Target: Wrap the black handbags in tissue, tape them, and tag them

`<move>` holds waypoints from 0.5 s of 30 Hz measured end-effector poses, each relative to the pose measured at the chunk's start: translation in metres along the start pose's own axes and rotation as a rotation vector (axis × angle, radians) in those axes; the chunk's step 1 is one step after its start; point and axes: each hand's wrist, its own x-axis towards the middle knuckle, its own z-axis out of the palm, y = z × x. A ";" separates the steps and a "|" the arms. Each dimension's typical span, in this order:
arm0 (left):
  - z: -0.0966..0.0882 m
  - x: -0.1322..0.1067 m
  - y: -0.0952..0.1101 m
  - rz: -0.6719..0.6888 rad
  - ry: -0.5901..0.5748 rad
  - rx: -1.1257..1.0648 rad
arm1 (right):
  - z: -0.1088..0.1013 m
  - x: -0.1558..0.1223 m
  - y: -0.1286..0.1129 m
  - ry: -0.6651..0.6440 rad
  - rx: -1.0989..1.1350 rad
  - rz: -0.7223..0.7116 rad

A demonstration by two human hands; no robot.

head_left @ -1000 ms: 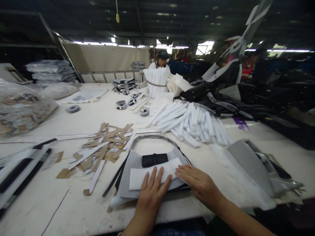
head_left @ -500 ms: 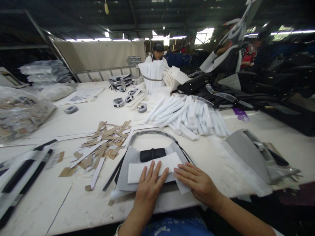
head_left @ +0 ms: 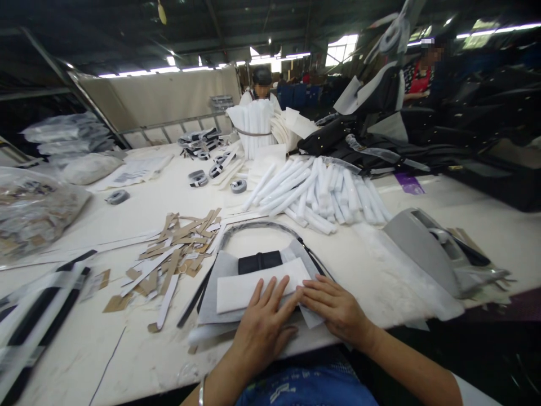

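presently | my left hand (head_left: 264,324) lies flat, clasping nothing, on the white foam strip (head_left: 236,293); right hand (head_left: 338,310), also flat, at its right end | strip atop grey sheet (head_left: 208,299), beside black piece (head_left: 258,262) | uneven pressing could skew it

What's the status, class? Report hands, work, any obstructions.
Left hand on white strip. Right hand at its right end. Strip over grey sheet. Only hands cover strip.
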 end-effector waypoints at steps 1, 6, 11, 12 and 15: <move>0.003 -0.001 0.001 -0.008 0.021 -0.001 | 0.002 -0.001 0.000 0.019 0.003 0.003; 0.013 -0.008 0.005 0.001 0.123 0.005 | 0.009 -0.008 -0.004 0.044 0.037 0.016; 0.003 -0.008 0.006 0.022 0.060 -0.014 | -0.010 -0.008 -0.007 -0.100 0.223 0.054; 0.000 -0.007 0.006 0.020 0.060 -0.026 | -0.017 -0.006 -0.006 -0.136 0.272 0.071; -0.004 -0.004 0.006 0.010 0.069 -0.062 | -0.034 0.001 -0.004 -0.221 0.408 0.115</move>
